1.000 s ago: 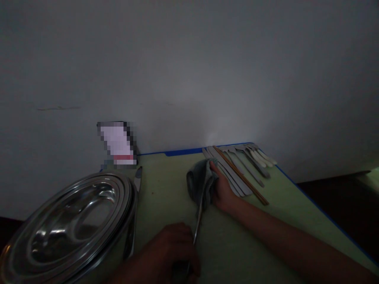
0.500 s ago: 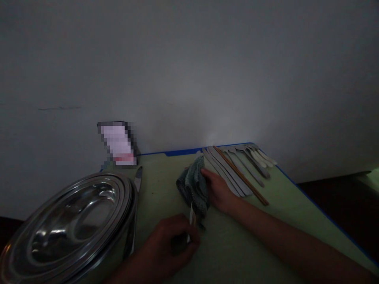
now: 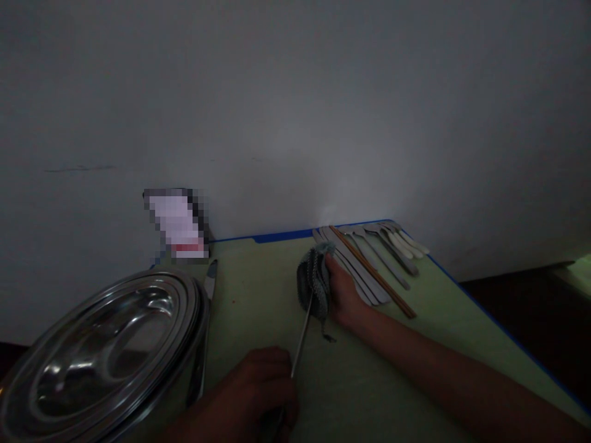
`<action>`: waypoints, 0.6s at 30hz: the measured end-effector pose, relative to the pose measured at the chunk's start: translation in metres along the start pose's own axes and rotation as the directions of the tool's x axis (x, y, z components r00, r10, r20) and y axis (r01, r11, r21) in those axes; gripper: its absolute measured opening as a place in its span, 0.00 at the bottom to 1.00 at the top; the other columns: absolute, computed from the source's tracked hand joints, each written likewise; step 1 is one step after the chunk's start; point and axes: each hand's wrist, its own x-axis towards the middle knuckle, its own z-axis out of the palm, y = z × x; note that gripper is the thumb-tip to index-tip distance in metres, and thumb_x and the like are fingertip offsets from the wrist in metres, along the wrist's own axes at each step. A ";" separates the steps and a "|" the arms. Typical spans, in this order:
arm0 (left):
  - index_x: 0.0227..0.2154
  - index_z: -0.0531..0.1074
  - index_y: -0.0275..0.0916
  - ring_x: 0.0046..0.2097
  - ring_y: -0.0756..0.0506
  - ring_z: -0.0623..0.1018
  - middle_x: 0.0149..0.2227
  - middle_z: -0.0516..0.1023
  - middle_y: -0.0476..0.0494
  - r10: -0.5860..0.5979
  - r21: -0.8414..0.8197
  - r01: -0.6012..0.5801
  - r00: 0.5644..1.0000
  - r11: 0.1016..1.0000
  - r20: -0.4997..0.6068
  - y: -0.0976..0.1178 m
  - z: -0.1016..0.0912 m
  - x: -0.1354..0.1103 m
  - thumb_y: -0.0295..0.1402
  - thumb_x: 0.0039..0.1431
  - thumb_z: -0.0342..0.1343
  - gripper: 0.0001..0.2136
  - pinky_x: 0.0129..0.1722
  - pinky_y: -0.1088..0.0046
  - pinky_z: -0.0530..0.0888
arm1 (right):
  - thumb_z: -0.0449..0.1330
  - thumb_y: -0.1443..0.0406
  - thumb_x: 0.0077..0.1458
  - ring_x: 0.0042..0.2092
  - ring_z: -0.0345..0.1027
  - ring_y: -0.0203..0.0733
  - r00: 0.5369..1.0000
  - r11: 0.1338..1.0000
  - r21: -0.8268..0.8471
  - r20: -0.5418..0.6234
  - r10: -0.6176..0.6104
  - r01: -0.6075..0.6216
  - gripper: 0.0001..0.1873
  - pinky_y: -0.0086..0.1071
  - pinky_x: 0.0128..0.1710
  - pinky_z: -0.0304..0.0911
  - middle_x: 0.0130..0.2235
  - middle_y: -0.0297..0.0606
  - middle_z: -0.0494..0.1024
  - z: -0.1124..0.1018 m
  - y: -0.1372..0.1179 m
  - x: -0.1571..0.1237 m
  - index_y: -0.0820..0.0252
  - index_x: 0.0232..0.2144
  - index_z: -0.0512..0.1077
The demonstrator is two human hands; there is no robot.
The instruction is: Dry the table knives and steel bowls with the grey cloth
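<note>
Currently both hands grip: left hand (image 3: pixel 258 384) pinches one slim metal utensil (image 3: pixel 302 341) by its near end, right hand (image 3: pixel 344 292) clutches one grey cloth (image 3: pixel 314 280), utensil's far end hidden inside, mid-table. Far right: two brown chopsticks (image 3: pixel 373 271), table knives (image 3: pixel 353 271) left of them, count unclear. Left: one table knife (image 3: pixel 210 286) beside stacked oval steel dishes (image 3: pixel 187 301), count unclear; one pixelated phone (image 3: pixel 175 221) beyond.

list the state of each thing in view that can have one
left hand: closed on utensil
right hand: gripping cloth
utensil: slanted, far end in cloth
cloth: bunched around utensil
metal plates: stacked
knife: lying beside metal plates
chopsticks: lying side by side
other cutlery: laid out
phone: propped up, screen lit
</note>
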 end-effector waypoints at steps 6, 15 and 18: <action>0.27 0.64 0.40 0.31 0.51 0.69 0.29 0.68 0.51 -0.124 -0.086 0.114 0.985 0.990 -0.118 -0.001 0.001 0.006 0.19 0.44 0.50 0.09 0.29 0.78 0.65 | 0.63 0.54 0.45 0.39 0.71 0.42 0.989 0.982 -0.163 0.129 -0.075 0.096 0.14 0.33 0.38 0.63 0.29 0.33 0.77 0.006 0.005 -0.014 0.56 0.30 0.70; 0.28 0.61 0.41 0.28 0.49 0.71 0.26 0.70 0.51 -0.410 -0.297 0.294 0.766 0.909 -0.495 -0.018 0.005 0.012 0.33 0.53 0.56 0.08 0.28 0.73 0.71 | 0.66 0.59 0.42 0.36 0.70 0.41 0.967 0.991 -0.129 0.254 -0.008 0.042 0.13 0.33 0.37 0.62 0.28 0.31 0.76 0.008 0.006 -0.016 0.58 0.30 0.70; 0.26 0.59 0.41 0.28 0.49 0.71 0.25 0.69 0.52 -0.439 -0.324 0.312 0.766 0.893 -0.470 -0.016 0.001 0.015 0.33 0.52 0.58 0.10 0.27 0.73 0.70 | 0.66 0.60 0.41 0.32 0.69 0.39 0.966 0.999 -0.052 0.258 0.020 -0.007 0.12 0.32 0.35 0.62 0.25 0.29 0.75 0.010 0.008 -0.016 0.56 0.28 0.68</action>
